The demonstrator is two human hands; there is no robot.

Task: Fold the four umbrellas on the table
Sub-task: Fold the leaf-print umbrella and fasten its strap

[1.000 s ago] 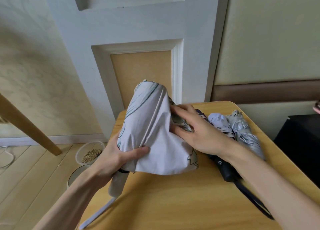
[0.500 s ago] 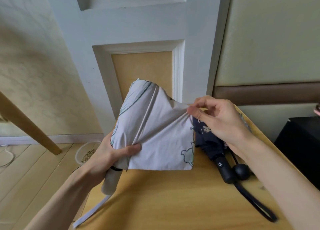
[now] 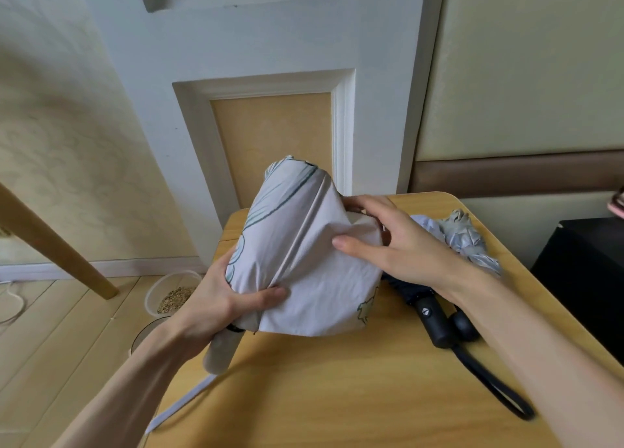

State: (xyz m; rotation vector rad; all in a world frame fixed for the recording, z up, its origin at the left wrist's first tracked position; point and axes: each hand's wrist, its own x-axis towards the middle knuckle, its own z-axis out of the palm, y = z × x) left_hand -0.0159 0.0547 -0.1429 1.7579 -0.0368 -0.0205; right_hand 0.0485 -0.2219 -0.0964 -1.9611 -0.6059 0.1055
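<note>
The left hand (image 3: pixel 219 307) grips the pale umbrella (image 3: pixel 304 265) low down, right where the cloth meets its handle (image 3: pixel 221 353). The thumb lies across the front of the cloth and the other fingers wrap round the back. The umbrella is held up over the near left part of the wooden table (image 3: pixel 337 400), with its tip pointing up and away toward the wall. Its cloth is loose and puffy (it has green leaf drawings on it). The right hand (image 3: pixel 401 245) holds a fold of the cloth on the right side. The thumb presses on the front and the fingers curl over the top of the fold. A white strap (image 3: pixel 182 403) hangs down from the handle, past the table's edge. Behind the right hand, a dark umbrella (image 3: pixel 435 322) lies on the table with its black loop (image 3: pixel 489 383) stretched toward the person. A grey umbrella (image 3: pixel 469 241) lies bunched up just beyond it. On the floor to the left sits a bowl of grains (image 3: pixel 172 295), near a slanted wooden leg (image 3: pixel 57 245).
</note>
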